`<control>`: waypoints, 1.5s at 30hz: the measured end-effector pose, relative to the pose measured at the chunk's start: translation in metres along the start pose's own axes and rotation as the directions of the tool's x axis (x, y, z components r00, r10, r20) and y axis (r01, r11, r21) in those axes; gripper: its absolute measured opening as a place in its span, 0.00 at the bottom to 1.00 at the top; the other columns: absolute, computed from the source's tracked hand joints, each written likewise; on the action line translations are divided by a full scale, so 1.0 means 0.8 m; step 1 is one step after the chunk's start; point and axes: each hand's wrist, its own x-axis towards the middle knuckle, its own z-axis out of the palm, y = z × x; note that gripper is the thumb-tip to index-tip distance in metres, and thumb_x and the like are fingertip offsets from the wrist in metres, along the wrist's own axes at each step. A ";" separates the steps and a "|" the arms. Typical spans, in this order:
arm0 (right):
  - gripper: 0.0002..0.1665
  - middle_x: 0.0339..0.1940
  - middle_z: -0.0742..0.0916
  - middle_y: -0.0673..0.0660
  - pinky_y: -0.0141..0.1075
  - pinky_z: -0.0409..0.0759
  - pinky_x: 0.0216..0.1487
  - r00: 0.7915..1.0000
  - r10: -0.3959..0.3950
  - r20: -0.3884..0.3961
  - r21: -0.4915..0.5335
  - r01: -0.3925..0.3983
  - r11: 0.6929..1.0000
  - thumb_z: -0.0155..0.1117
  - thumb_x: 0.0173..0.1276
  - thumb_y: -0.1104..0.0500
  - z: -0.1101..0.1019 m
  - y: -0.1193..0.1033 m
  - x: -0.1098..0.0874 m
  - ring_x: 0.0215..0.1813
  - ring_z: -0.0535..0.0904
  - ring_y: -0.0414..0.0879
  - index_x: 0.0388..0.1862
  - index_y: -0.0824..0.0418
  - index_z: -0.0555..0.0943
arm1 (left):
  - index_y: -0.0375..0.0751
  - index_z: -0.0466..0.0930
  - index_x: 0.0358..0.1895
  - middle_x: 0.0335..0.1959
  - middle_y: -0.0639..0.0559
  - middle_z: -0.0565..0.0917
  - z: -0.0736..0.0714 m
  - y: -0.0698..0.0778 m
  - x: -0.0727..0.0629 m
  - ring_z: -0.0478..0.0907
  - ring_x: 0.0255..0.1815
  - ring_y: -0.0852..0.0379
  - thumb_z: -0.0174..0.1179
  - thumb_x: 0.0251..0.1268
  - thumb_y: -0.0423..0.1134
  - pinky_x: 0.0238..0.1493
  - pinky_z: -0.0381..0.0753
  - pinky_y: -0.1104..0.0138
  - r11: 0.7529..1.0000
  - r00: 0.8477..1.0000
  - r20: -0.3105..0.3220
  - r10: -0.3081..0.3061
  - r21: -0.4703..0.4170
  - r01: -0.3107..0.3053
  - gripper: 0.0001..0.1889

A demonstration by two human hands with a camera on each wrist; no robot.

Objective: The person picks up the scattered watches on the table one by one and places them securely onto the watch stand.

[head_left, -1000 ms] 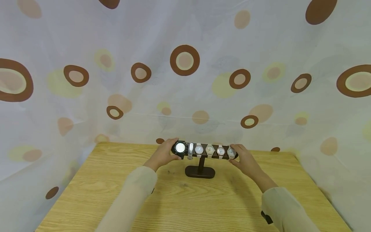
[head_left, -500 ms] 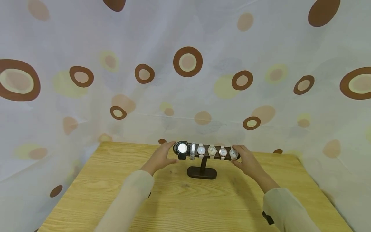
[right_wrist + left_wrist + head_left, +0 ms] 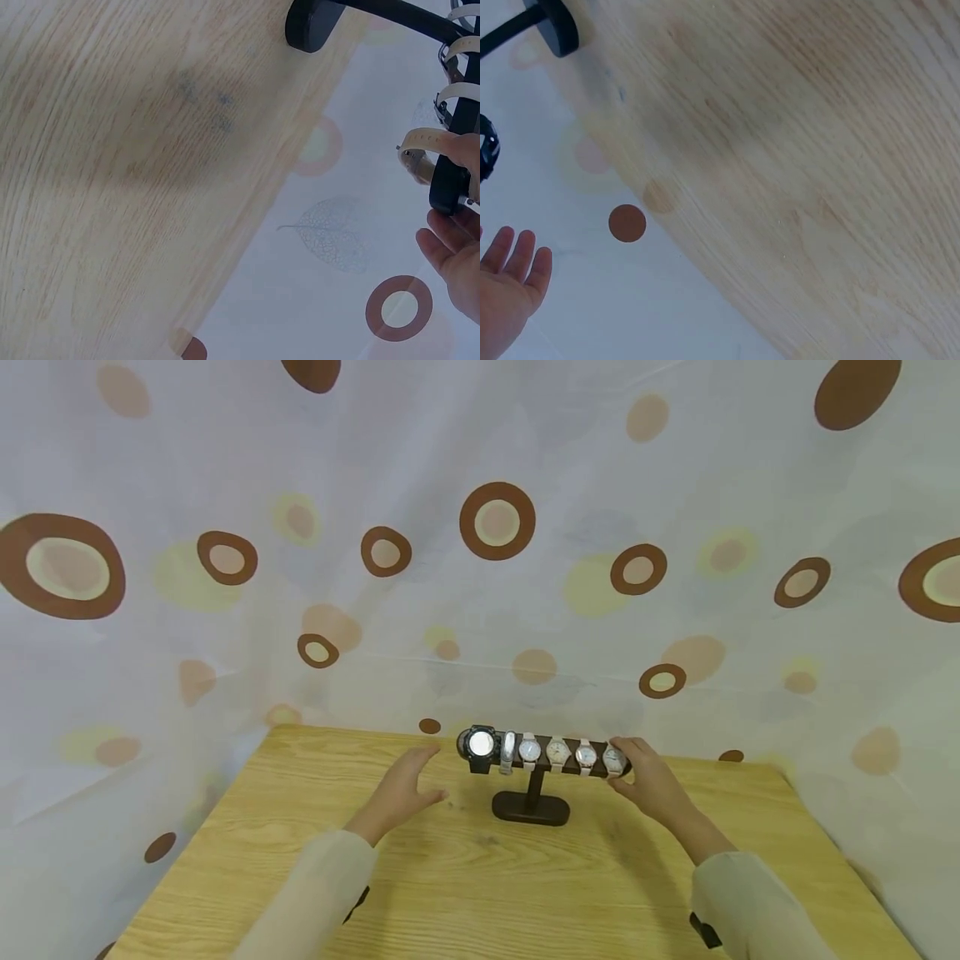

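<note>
A dark watch stand [image 3: 531, 809] stands on the wooden table, its horizontal bar bearing several wristwatches. At the bar's left end sits a black watch [image 3: 481, 745] with a bright dial. Beside it is a slim silver watch [image 3: 508, 748]; paler-strapped ones follow to the right. My left hand [image 3: 401, 789] is apart from the bar's left end, holding nothing, thumb and fingers spread. At the other end, my right hand [image 3: 651, 781] holds the last wristwatch [image 3: 613, 760]. In the right wrist view its thumb lies on the beige strap [image 3: 424, 138], and fingers reach past the bar's end.
The wooden table [image 3: 480, 893] extends in front of the stand toward me. Behind and on both sides hangs a pale sheet [image 3: 420, 443] with brown and yellow spots, close to the table's far edge.
My left hand has let go of the bar's left end and drawn back left and toward me. My right hand stays at the right end. The head view has shifted slightly left.
</note>
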 end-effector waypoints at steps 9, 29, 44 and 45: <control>0.38 0.51 0.77 0.72 0.57 0.76 0.50 0.970 -0.103 -0.219 -0.094 0.084 0.992 0.74 0.47 0.66 -0.003 -0.005 -0.018 0.52 0.74 0.67 0.58 0.74 0.70 | 0.34 0.66 0.63 0.62 0.38 0.69 0.012 0.013 -0.025 0.68 0.61 0.39 0.64 0.57 0.41 0.60 0.70 0.45 0.995 0.967 -0.236 0.097 0.051 -0.087 0.31; 0.47 0.55 0.75 0.71 0.63 0.63 0.44 0.877 -0.249 -0.412 -0.165 0.198 0.966 0.41 0.64 0.27 0.014 -0.039 -0.101 0.53 0.68 0.66 0.56 0.69 0.72 | 0.36 0.68 0.62 0.63 0.35 0.66 0.039 0.013 -0.073 0.65 0.61 0.37 0.71 0.46 0.43 0.55 0.71 0.43 0.906 0.887 -0.325 0.328 0.376 -0.197 0.38; 0.51 0.64 0.64 0.71 0.75 0.52 0.51 0.986 0.035 -0.162 -0.154 -0.060 0.986 0.71 0.47 0.40 0.021 -0.029 -0.153 0.62 0.56 0.69 0.66 0.61 0.64 | 0.45 0.52 0.72 0.71 0.32 0.54 0.052 0.013 -0.105 0.55 0.69 0.31 0.60 0.48 0.66 0.59 0.61 0.33 0.807 0.955 -0.116 0.272 0.568 -0.161 0.50; 0.51 0.65 0.64 0.71 0.76 0.51 0.51 0.987 0.040 -0.155 -0.150 -0.064 0.987 0.71 0.48 0.40 0.022 -0.028 -0.153 0.63 0.55 0.69 0.66 0.61 0.63 | 0.46 0.50 0.72 0.71 0.32 0.53 0.052 0.013 -0.106 0.55 0.69 0.30 0.59 0.48 0.67 0.59 0.60 0.32 0.804 0.956 -0.111 0.271 0.572 -0.162 0.51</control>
